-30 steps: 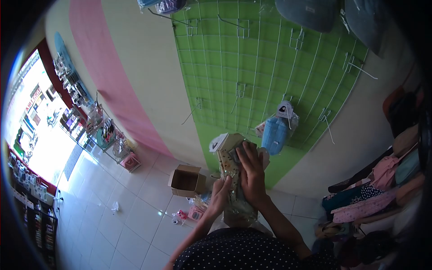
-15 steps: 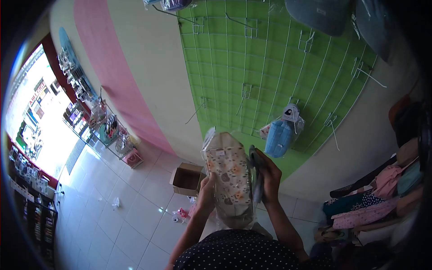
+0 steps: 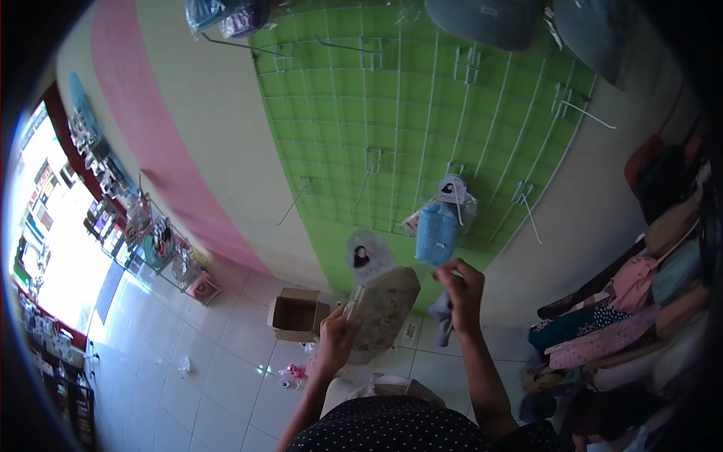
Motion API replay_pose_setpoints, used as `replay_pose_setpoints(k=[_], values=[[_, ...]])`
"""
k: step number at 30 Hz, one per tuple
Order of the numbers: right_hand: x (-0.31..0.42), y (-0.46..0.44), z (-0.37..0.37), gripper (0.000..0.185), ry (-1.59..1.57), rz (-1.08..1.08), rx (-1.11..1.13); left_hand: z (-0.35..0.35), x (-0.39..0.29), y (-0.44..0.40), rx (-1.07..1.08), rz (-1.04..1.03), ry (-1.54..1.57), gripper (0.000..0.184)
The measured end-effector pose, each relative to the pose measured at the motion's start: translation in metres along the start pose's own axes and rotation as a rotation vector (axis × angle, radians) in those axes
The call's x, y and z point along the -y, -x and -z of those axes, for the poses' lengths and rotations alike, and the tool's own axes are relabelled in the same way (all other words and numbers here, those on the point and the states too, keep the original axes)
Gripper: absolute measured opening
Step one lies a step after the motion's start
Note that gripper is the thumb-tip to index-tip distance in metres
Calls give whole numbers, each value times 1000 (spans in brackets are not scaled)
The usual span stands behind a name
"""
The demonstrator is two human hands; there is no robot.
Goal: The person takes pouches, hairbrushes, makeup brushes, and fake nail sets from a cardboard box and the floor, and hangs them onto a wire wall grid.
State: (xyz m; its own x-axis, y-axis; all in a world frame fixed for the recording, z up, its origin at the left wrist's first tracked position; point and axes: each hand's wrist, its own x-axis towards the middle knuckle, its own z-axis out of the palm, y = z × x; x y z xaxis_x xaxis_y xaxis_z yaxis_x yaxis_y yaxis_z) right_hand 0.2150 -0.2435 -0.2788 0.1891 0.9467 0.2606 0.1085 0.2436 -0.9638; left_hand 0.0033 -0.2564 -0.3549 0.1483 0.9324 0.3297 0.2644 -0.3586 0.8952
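with left fingers [image 3: 335,331] clasped on wrapped pouch [image 3: 388,307], right fingers [image 3: 467,283] on grey cloth [image 3: 442,320], probably wiping step, next needing steady grip.

Open cardboard box [image 3: 290,334] on floor [image 3: 218,361], near wall edge; pink item [image 3: 294,371] close by, crumpled plastic [image 3: 184,365] farther left. Grey items [image 3: 486,22] along top edge of green grid panel [image 3: 407,113]. Stocked rack [image 3: 169,248] near bright doorway [image 3: 49,218]. Clothes [image 3: 633,286] piled right.

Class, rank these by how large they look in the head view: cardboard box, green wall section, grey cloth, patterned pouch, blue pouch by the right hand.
1. Green wall section
2. Patterned pouch
3. Cardboard box and blue pouch: too alike to rank
4. Grey cloth
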Motion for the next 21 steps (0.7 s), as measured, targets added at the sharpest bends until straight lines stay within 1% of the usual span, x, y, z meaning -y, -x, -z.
replay_pose_setpoints(k=[1, 2, 3, 4, 5, 7, 8, 9, 10, 11, 13, 14, 17, 19, 21], values=[[11, -3, -8, 23, 102, -72, 1, -2, -3, 0, 18, -9, 10, 19], [5, -6, -14, 23, 107, -75, -20, -4, -7, 1, 72, -20, -90, 18], [-10, -12, -20, 20, 47, -27, 16, -4, -11, 1, 124, -33, -192, 16], [-19, -16, -22, 19, -15, 23, 53, -5, -19, 1, 115, -20, -170, 14], [-21, -17, -17, 19, -12, 29, 37, -6, -16, 1, 127, -32, -167, 14], [-26, -14, -9, 16, -182, -167, 271, -4, -6, 8, 89, -32, -216, 21], [-30, -12, -8, 14, -178, -149, 244, -1, -3, 9, 92, -33, -215, 21], [-34, -13, -6, 14, -178, -152, 242, 3, 0, 10, 111, -29, -242, 28], [-39, -15, -2, 13, -174, -118, 67, 7, 3, 11, 128, -26, -270, 35], [-43, -17, 3, 13, -167, -83, -109, 10, 5, 12, 130, -25, -269, 35], [-48, -26, 20, 14, -194, -67, -264, 14, 9, 14, -29, -38, -91, 46], [-52, -29, 26, 16, -165, -17, -317, 16, 6, 14, -69, -14, -120, 47], [-55, -28, 36, 17, -98, 32, -383, 23, 8, 14, -91, 34, -167, 46], [-62, -27, 40, 16, -93, 14, -406, 22, 8, 14, -110, 25, -136, 43], [-65, -27, 41, 16, -44, 34, -442, 22, 7, 14, -106, 70, -146, 40]])
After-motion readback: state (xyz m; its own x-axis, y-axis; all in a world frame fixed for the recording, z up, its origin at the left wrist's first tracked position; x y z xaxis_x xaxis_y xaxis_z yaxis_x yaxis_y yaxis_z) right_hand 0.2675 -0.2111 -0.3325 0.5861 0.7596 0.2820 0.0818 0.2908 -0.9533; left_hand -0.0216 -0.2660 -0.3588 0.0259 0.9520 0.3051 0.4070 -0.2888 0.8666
